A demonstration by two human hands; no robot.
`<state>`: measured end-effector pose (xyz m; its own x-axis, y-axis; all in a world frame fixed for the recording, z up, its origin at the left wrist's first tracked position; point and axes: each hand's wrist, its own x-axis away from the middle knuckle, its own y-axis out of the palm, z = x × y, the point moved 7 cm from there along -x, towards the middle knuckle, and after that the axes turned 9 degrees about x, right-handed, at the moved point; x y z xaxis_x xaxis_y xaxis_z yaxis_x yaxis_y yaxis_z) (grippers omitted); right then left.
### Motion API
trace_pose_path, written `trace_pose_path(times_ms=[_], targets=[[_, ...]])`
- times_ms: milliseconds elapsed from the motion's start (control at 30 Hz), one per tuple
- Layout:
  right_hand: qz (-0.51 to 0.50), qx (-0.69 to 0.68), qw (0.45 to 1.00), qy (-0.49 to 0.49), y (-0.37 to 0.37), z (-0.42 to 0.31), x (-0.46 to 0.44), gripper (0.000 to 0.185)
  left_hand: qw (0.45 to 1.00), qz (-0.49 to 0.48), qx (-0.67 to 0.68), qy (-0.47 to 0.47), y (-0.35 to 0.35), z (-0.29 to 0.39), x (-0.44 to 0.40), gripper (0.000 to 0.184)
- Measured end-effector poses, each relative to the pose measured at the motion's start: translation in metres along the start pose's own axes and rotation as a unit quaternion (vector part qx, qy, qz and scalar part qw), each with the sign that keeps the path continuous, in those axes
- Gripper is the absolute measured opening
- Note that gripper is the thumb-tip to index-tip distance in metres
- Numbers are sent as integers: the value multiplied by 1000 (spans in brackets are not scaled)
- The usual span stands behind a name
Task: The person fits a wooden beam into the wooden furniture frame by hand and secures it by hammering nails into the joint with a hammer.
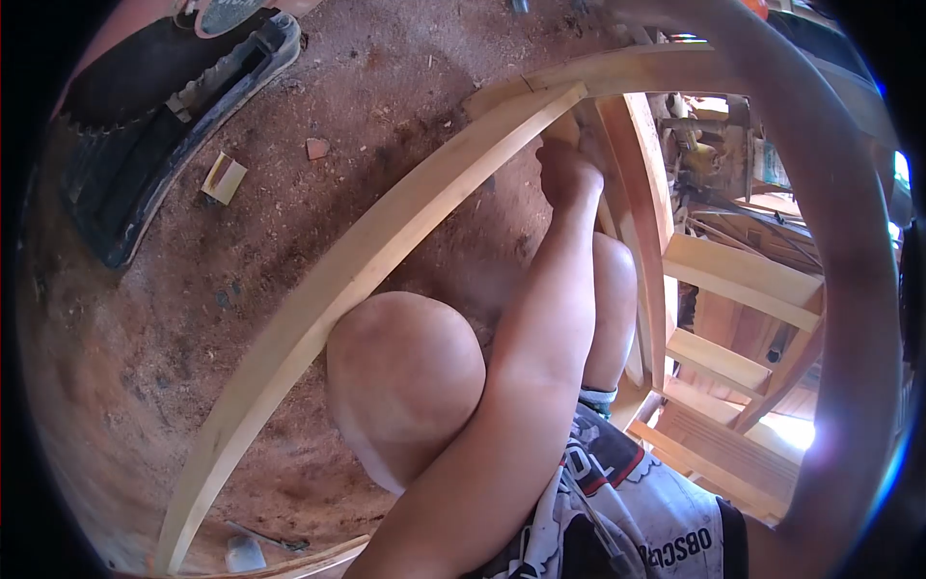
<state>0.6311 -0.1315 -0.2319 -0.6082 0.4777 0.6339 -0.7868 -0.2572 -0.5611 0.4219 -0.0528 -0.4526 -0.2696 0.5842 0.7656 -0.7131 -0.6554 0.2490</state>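
My left hand (569,176) reaches forward between my knees, its fingers curled round a narrow wooden board (563,127) near the frame's corner. Part of that grip is hidden behind the hand. A long pale wooden beam (386,236) runs from the corner down to the lower left, passing beside my knee (405,362). Another wooden rail (627,69) meets it at the top. My right arm (844,222) curves up the right side and leaves at the top edge; its hand is out of sight.
A power saw with a toothed blade (125,82) lies on the dirt floor at upper left, near a small wood offcut (224,179). To the right stands a slatted wooden frame (743,275) with machinery behind it. A whitish object (245,554) lies at lower left.
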Motion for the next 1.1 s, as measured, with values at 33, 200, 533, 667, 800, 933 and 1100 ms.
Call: trace_pose_path(times_ms=[33, 200, 533, 667, 800, 933, 1100], targets=[[-1, 7, 1000, 20, -4, -1, 0, 61, 1000, -2, -12, -3, 1, 2, 0, 61], [-76, 98, 992, -15, -7, -13, 3, 60, 998, -41, 8, -44, 4, 2, -2, 65], [187, 44, 961, -200, 13, -27, 31, 52, 999, -6, -45, -9, 7, -6, -3, 69], [-21, 87, 992, -87, 1, -16, -1, 43, 995, 69, -46, 48, 7, -5, -6, 64], [-36, 107, 990, -83, 41, 0, -7, 38, 1000, 7, -21, -5, 10, -11, -10, 63], [59, 158, 955, -243, 39, -17, -3, 37, 999, -17, -34, -36, 11, -5, -10, 62], [-125, 46, 990, 53, -5, -4, -12, 36, 998, -8, -51, -26, 5, -1, 0, 58]])
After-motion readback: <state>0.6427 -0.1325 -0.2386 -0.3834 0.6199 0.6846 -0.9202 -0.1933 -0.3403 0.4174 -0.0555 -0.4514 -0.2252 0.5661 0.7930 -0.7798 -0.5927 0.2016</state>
